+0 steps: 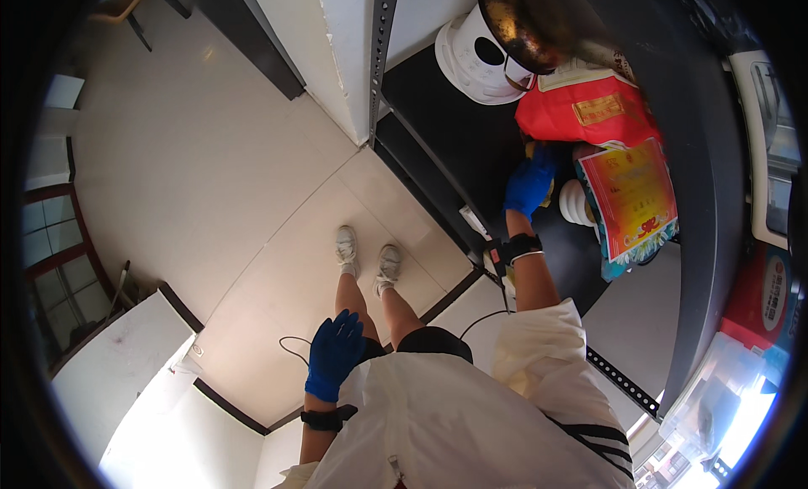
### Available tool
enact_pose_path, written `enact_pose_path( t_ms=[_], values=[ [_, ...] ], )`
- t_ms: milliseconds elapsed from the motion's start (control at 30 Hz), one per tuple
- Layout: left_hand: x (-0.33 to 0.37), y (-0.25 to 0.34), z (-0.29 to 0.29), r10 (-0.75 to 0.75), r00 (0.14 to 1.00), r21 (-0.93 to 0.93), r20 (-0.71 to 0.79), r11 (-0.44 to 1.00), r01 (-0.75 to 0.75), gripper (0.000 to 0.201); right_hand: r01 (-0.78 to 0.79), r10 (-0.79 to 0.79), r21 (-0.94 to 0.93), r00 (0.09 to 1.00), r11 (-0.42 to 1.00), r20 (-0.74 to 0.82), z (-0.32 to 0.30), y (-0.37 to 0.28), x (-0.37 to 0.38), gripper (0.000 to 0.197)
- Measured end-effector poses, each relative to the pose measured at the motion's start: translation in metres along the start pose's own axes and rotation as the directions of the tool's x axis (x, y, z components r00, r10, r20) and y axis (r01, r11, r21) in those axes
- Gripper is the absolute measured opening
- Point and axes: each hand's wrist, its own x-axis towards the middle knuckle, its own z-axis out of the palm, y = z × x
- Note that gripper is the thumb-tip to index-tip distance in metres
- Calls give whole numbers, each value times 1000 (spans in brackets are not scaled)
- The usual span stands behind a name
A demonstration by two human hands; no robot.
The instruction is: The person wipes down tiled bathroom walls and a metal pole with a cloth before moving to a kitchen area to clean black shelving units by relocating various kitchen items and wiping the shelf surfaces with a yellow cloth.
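My right hand [530, 183], in a blue glove, reaches over the black shelf board [471, 148]. Its fingers are closed on a yellow cloth [548, 194], which is mostly hidden beneath the palm. Just beyond the fingertips lies a red bag [587, 112] with a gold label. To the right of the hand are a white ribbed round container [576, 204] and a red and yellow printed sheet [631, 196] on a teal package. My left hand [336, 354], also blue-gloved, hangs in front of my body with fingers stretched out and holds nothing.
A white appliance [471, 61] with a dark brown metal pot [523, 24] stands at the shelf's far end. A perforated metal post [379, 64] rises at the shelf corner beside a white wall. A clear plastic box [714, 396] is at the lower right. Pale tiles [219, 169] cover the floor.
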Motion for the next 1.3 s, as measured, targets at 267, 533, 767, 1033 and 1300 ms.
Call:
enact_pose_path(
  t_ms=[267,533,767,1033,1300],
  values=[
    [10,6,-9,160,986,399,48,902,-166,26,1,-22,201,995,980,99,-11,-4,-4,47],
    [1,-17,0,-97,982,67,163,994,87,28,6,-20,177,996,984,82,-5,-5,-6,46],
    [6,1,-9,347,934,698,79,650,-301,22,21,-28,148,998,989,51,-5,-5,-6,44],
    [6,-17,-6,507,854,873,121,356,-335,19,16,-24,141,998,990,52,-6,-8,-4,43],
    [11,-2,-17,404,912,731,67,602,-321,22,7,-12,152,999,988,32,-4,-5,-6,43]
  ],
)
